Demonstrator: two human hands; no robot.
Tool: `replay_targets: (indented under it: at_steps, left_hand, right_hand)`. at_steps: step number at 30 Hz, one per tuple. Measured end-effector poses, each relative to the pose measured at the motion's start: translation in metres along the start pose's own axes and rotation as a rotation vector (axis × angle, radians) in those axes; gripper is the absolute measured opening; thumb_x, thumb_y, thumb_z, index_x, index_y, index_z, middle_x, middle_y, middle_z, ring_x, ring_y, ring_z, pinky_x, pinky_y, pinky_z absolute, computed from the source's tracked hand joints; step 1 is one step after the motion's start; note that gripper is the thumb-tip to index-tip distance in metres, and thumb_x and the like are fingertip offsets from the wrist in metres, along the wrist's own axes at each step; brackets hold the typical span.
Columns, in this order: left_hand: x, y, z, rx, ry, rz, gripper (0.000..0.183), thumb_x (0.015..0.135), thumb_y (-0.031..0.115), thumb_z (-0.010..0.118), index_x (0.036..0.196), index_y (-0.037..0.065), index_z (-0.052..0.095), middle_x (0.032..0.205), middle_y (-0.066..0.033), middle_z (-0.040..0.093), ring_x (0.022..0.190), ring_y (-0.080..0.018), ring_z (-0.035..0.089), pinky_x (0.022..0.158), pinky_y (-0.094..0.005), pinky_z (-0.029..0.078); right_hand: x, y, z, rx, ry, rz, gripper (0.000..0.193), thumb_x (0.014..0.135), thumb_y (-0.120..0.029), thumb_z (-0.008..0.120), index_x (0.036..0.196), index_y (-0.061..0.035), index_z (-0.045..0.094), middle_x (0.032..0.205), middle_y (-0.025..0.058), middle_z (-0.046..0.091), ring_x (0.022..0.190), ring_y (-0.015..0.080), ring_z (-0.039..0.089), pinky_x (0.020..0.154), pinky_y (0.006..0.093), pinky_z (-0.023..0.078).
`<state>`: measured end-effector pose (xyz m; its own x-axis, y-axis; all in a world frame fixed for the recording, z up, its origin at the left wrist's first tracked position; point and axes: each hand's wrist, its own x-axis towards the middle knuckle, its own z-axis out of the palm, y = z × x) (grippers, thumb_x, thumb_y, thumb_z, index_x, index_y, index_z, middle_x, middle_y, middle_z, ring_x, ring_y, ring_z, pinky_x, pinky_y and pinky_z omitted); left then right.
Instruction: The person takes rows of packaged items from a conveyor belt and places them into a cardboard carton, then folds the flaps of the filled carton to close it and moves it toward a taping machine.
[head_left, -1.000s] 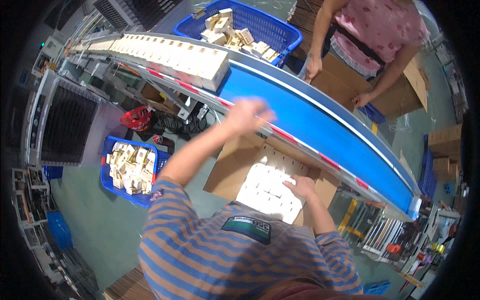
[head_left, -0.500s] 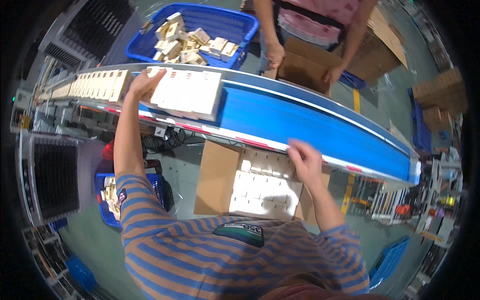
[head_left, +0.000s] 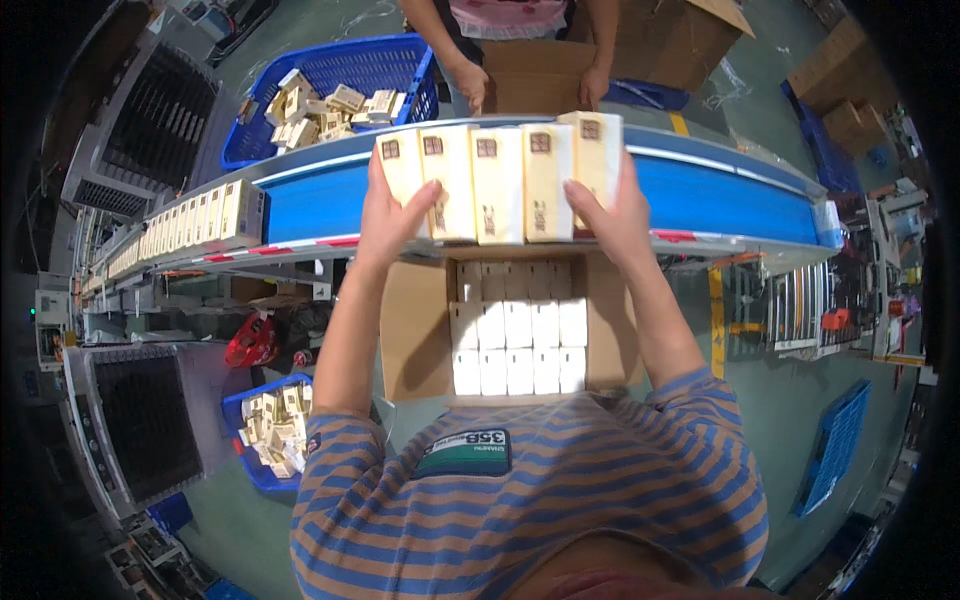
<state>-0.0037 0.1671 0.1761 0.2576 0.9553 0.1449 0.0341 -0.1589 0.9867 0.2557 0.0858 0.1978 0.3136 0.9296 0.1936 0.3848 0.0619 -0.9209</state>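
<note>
One blue conveyor (head_left: 730,195); open carton (head_left: 415,330) on its near side; five cream boxes (head_left: 500,195) over it, squeezed between left grip (head_left: 392,225) and right grip (head_left: 620,220) at row's ends. Even inward pressure should stop middle boxes slipping out.

Held cartons (head_left: 498,190): five counted, in one row, gripped by two hands, one left hand (head_left: 397,215) and one right hand (head_left: 612,215). Packed cartons (head_left: 518,325): fifteen tops counted in one open box (head_left: 415,330), three rows of five, the farthest row shaded. One blue conveyor (head_left: 740,195) is noted; upon its left stretch more than ten lined-up cartons (head_left: 238,215) are seen, exact number lost to distance. Carton-filled blue baskets: two, one far basket (head_left: 425,95) and one near basket (head_left: 235,408); overlapping heaps, totals cannot be told. Also recorded: one red bag (head_left: 252,340), one blue pallet (head_left: 838,445) at right, one co-worker (head_left: 510,15), with one brown carton box (head_left: 535,75) held.
</note>
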Motion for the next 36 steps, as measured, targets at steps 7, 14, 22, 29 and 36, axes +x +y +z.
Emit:
replay_targets:
  at_steps: [7,14,22,29,36]
  left_hand:
    - [-0.183,-0.096,0.048,0.891,-0.094,0.106,0.107,0.071,0.043,0.074,0.144,-0.003,0.01,0.142,-0.0324,0.024,0.118,-0.0411,0.047,0.099,-0.0467,0.039]
    - [-0.061,-0.078,0.051,0.804,-1.009,-0.467,0.103,0.069,0.075,0.056,0.142,0.007,0.031,0.142,-0.022,0.035,0.127,-0.0318,0.04,0.102,-0.0379,0.036]
    - [-0.088,-0.08,0.047,1.071,-0.979,-0.219,0.108,0.062,0.081,0.055,0.135,0.004,0.04,0.12,-0.0241,0.056,0.113,-0.037,0.054,0.095,-0.0429,0.043]
    - [-0.063,-0.067,0.068,1.117,-0.889,-0.237,0.102,0.061,0.083,0.051,0.127,0.005,0.049,0.105,-0.0254,0.061,0.097,-0.0377,0.061,0.081,-0.0454,0.048]
    - [-0.098,-0.066,0.064,1.108,-0.75,0.177,0.097,0.062,0.076,0.061,0.129,0.007,0.049,0.126,-0.0201,0.052,0.115,-0.0347,0.051,0.099,-0.0455,0.039]
  right_hand:
    - [-0.181,0.113,0.0,-0.43,-0.148,0.144,0.093,0.073,-0.04,0.072,0.143,-0.0032,0.023,0.145,0.0231,0.027,0.117,0.0369,0.05,0.097,0.0441,0.042]
    - [-0.058,0.134,0.008,-0.487,-1.098,0.162,0.094,0.06,-0.068,0.07,0.138,-0.0222,0.043,0.137,0.0225,0.042,0.119,0.0338,0.049,0.092,0.0394,0.045]
    - [-0.068,0.08,0.003,-0.622,-1.029,-0.085,0.086,0.055,-0.074,0.065,0.118,-0.0155,0.062,0.109,0.0181,0.063,0.101,0.0346,0.06,0.085,0.0404,0.046]
    - [-0.036,0.118,0.035,-0.733,-0.997,0.223,0.076,0.064,-0.075,0.056,0.104,-0.0116,0.069,0.105,0.0149,0.066,0.098,0.0313,0.062,0.083,0.0394,0.048]
    - [-0.075,0.138,0.025,-0.702,-0.488,-0.353,0.067,0.067,-0.069,0.062,0.103,-0.0133,0.068,0.109,0.0179,0.063,0.104,0.0354,0.058,0.091,0.0438,0.044]
